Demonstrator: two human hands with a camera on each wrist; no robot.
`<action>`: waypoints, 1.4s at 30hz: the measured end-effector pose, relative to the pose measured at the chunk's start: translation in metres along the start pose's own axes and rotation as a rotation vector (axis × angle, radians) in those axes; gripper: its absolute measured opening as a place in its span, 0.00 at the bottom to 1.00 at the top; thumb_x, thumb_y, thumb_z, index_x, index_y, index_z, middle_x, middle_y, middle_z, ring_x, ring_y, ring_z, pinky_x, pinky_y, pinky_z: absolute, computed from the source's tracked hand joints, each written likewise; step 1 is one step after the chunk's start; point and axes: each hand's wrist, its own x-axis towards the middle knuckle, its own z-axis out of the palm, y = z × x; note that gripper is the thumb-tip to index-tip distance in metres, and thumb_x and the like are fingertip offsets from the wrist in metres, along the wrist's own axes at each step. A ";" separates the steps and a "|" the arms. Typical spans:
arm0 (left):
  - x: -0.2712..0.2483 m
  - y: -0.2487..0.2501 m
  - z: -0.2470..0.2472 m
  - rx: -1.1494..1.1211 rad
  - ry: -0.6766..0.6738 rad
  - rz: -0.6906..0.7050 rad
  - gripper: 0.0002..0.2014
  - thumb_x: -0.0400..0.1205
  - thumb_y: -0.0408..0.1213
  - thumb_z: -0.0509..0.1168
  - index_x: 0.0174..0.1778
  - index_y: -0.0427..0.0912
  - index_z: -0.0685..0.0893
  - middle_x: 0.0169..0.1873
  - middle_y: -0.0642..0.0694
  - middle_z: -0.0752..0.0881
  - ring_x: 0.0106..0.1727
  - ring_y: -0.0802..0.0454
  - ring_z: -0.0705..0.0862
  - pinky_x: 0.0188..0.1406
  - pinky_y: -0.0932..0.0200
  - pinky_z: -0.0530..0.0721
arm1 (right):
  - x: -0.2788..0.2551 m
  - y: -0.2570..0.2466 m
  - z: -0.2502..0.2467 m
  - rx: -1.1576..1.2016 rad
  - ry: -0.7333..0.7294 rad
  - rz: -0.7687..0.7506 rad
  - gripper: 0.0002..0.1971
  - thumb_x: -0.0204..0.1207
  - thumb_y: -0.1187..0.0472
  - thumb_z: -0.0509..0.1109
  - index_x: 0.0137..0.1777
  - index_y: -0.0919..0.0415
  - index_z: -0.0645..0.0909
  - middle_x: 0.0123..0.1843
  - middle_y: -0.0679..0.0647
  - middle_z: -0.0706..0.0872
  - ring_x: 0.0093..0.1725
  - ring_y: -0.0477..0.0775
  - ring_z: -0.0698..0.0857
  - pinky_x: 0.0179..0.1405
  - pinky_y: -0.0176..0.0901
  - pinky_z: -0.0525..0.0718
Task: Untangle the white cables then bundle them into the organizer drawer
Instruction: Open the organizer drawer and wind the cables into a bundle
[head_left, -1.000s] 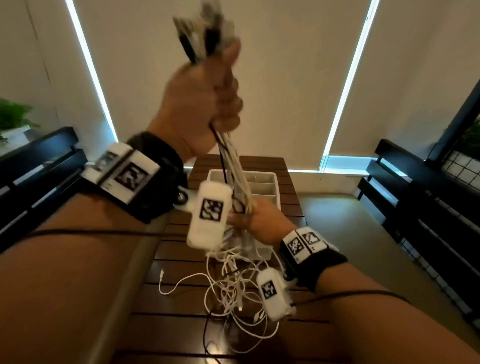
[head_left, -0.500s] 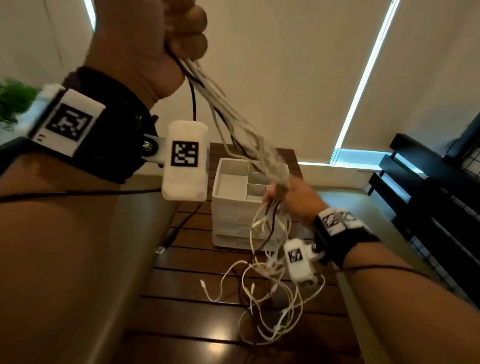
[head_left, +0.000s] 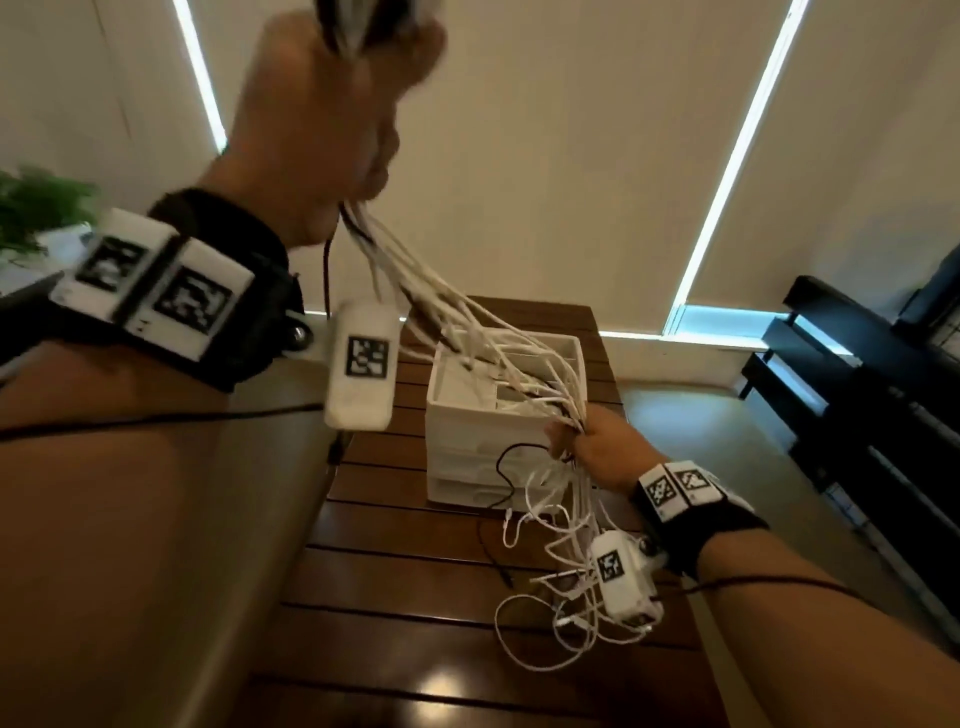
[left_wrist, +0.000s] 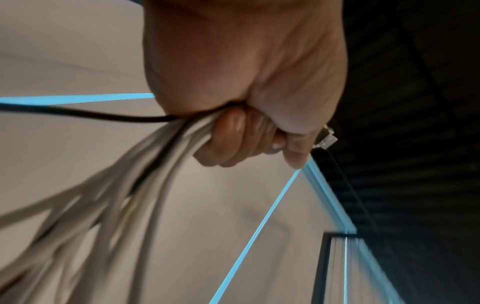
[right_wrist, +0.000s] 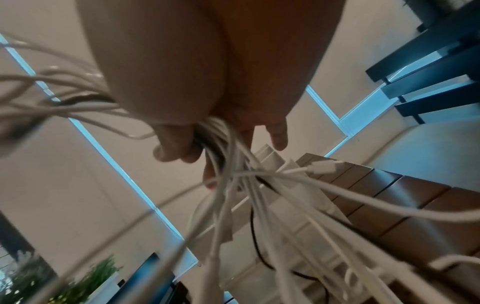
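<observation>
My left hand (head_left: 332, 130) is raised high at the upper left and grips one end of a bundle of white cables (head_left: 467, 332); its fist (left_wrist: 244, 127) is closed round them, with a connector end poking out by the thumb. The bundle slopes down to my right hand (head_left: 587, 441), which grips it beside the white organizer drawer unit (head_left: 467, 441). Below that hand the loose ends (head_left: 561, 587) hang in tangled loops onto the table. A black cable runs among the white ones. In the right wrist view the cables (right_wrist: 233, 185) fan out from my curled fingers.
The organizer stands on a dark wooden slatted table (head_left: 395, 582); its top tray has open compartments. Dark benches (head_left: 852, 395) stand at the right. A potted plant (head_left: 36, 208) is at the far left. Window blinds fill the background.
My right hand has slid down and to the right along the bundle, drawing the strands straighter between the hands. Less cable lies heaped on the table than a second ago.
</observation>
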 end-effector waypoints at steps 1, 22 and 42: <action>-0.002 -0.005 0.003 0.155 -0.038 0.004 0.16 0.82 0.45 0.68 0.27 0.52 0.81 0.19 0.55 0.73 0.16 0.58 0.66 0.15 0.63 0.63 | 0.000 -0.003 0.001 -0.026 0.034 -0.014 0.11 0.82 0.57 0.65 0.37 0.49 0.78 0.37 0.48 0.84 0.38 0.47 0.81 0.38 0.43 0.75; -0.062 -0.089 0.049 0.745 -0.372 -0.237 0.11 0.73 0.35 0.72 0.27 0.47 0.79 0.25 0.49 0.81 0.26 0.53 0.79 0.25 0.65 0.72 | 0.004 -0.042 0.003 0.061 -0.003 -0.206 0.07 0.71 0.59 0.77 0.45 0.49 0.82 0.42 0.47 0.86 0.41 0.40 0.85 0.43 0.35 0.84; -0.024 -0.060 0.031 0.750 -0.157 -0.321 0.05 0.71 0.33 0.72 0.34 0.42 0.82 0.31 0.45 0.82 0.30 0.49 0.80 0.27 0.60 0.74 | -0.040 0.065 0.054 -0.231 0.084 0.080 0.14 0.68 0.50 0.79 0.53 0.45 0.82 0.53 0.42 0.78 0.56 0.45 0.79 0.57 0.43 0.77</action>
